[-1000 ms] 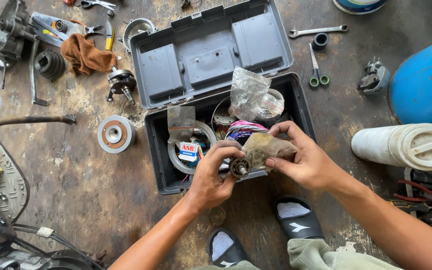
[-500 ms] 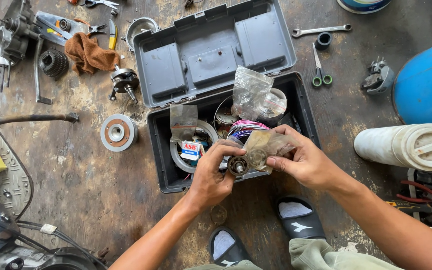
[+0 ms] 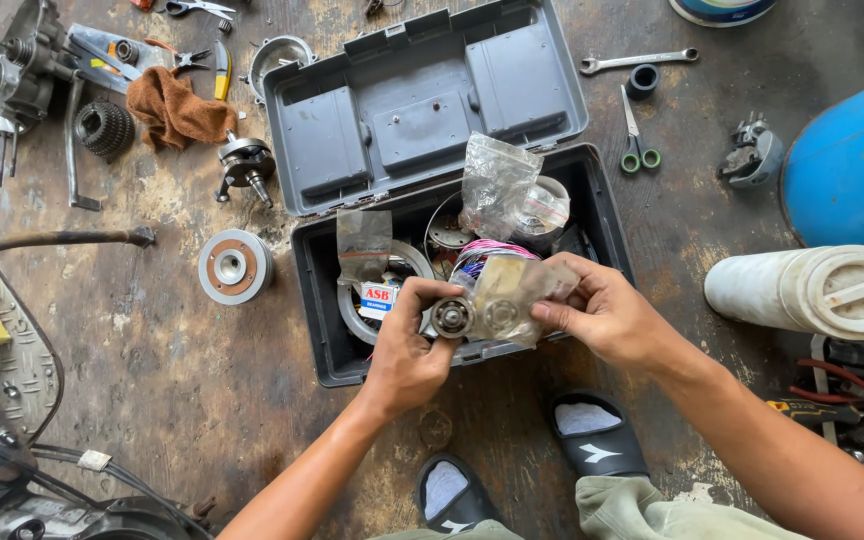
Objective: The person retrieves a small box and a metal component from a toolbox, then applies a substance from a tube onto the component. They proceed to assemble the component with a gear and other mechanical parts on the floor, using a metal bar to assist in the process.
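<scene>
My left hand (image 3: pixel 410 345) pinches a small round metal bearing (image 3: pixel 451 317) at the mouth of a cloudy plastic bag (image 3: pixel 512 295). My right hand (image 3: pixel 607 315) grips that bag, and a second bearing shows through the plastic. Both hands hover over the front rim of an open grey toolbox (image 3: pixel 317 300) on the stained floor. The box holds rings, coiled coloured wire and more clear bags (image 3: pixel 500 185).
A round pulley (image 3: pixel 234 266) lies left of the box, with a crankshaft (image 3: pixel 245 165), brown rag (image 3: pixel 174 108), gear (image 3: pixel 104 127) and engine parts at upper left. Scissors (image 3: pixel 634 135), a wrench (image 3: pixel 637 61), a white jug (image 3: pixel 812 290) and a blue drum (image 3: pixel 857 165) sit right. My sandalled feet (image 3: pixel 592 440) are below.
The left hand has drawn the bearing a little further out of the bag's mouth. The view has shifted slightly; the hands stay over the box's front rim.
</scene>
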